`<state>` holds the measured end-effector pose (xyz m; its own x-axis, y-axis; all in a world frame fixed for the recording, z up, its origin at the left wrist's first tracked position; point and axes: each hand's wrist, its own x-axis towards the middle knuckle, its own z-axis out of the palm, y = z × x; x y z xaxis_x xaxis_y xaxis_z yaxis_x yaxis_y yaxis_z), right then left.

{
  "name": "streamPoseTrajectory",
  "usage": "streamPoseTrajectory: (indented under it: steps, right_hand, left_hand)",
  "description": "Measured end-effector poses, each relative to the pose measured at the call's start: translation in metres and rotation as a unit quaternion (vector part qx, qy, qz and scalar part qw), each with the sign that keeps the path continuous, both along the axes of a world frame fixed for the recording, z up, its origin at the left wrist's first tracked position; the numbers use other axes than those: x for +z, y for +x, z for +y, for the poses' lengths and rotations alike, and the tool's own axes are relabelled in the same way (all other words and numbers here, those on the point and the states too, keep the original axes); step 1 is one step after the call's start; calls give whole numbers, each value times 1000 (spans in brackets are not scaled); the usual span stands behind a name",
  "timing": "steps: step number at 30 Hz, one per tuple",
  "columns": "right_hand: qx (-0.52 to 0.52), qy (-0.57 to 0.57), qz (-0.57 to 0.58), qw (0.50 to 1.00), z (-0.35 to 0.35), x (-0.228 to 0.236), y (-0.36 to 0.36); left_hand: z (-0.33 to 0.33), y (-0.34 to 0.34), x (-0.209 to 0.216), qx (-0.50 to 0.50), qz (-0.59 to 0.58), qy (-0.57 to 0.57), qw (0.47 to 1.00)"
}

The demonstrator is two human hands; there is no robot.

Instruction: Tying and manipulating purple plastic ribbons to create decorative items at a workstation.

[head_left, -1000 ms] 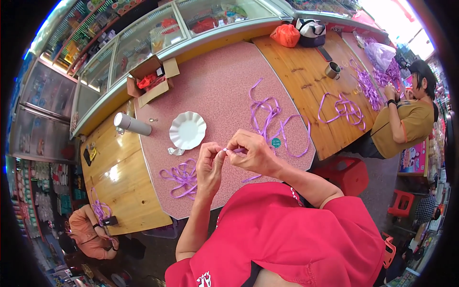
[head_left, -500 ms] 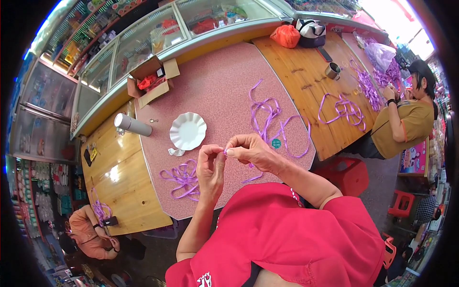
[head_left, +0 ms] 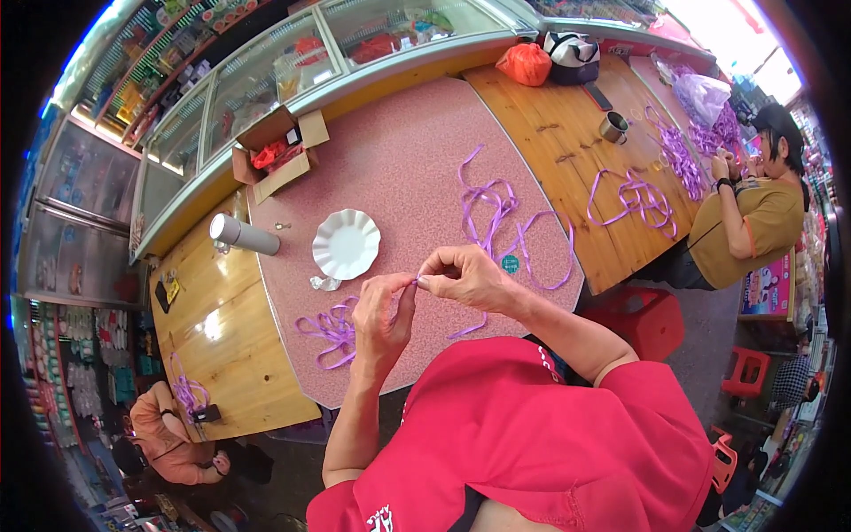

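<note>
Leftmost, a person in an orange top (head_left: 164, 434) bends at the edge of a wooden desk (head_left: 235, 363), beside a loose purple bundle (head_left: 188, 390); that person's hands are too small to read clearly. Farther up the same wood lies a small black-and-yellow item (head_left: 167, 293). A grey flask (head_left: 248, 234) with a white lid lies tilted in view near the seam with the pink desk (head_left: 399, 133). Behind it, at the far edge, sits a cardboard box (head_left: 285, 182), flaps spread, red contents showing.

Next rightward on the pink surface: a white fluted plate (head_left: 347, 244), a crumpled shiny wrapper (head_left: 325, 283) just beside its near rim, and, nearer the wearer, a looped ribbon pile (head_left: 326, 335), partly hidden by the left hand (head_left: 383, 312).

Left hand: thumb and forefinger pinched together on the held ribbon (head_left: 416, 281). Right hand (head_left: 467, 279): likewise pinching, its fingertips meeting the left ones. The held ribbon, purple, is raised over the near part of the pink desk; only a tiny bit shows between the fingertips, and its exact form cannot be told.

Beyond the right hand lies a tangled ribbon (head_left: 489, 213), next to a round green sticker (head_left: 511, 263). On the right-hand wooden desk (head_left: 541, 133): a red bag (head_left: 523, 65), a black-and-white bag (head_left: 572, 58), a metal mug (head_left: 613, 127) and another ribbon coil (head_left: 634, 204). Rightmost, a person in a mustard top (head_left: 749, 230) sits, hands raised by a purple heap (head_left: 683, 164).
</note>
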<state>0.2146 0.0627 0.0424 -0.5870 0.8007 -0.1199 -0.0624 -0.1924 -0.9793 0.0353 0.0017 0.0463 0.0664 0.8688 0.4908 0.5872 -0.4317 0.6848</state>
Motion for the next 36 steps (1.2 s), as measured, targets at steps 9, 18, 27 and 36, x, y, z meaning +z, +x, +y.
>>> streamPoseTrajectory:
  steps: [9, 18, 27, 36]
  right_hand:
    - [19, 98, -77, 992, 2, 2, 5]
    - [-10, 175, -116, 978, 0, 15, 6]
    - [0, 130, -82, 988, 0, 13, 10]
    - [-12, 248, -135, 959, -2, 24, 10]
  left_hand:
    - [4, 1, 0, 17, 22, 25, 999]
    - [-2, 1, -8, -18, -252, -164, 954]
    - [-3, 2, -17, -49, -332, -197, 921]
    - [-4, 4, -17, -44, -339, -197, 919]
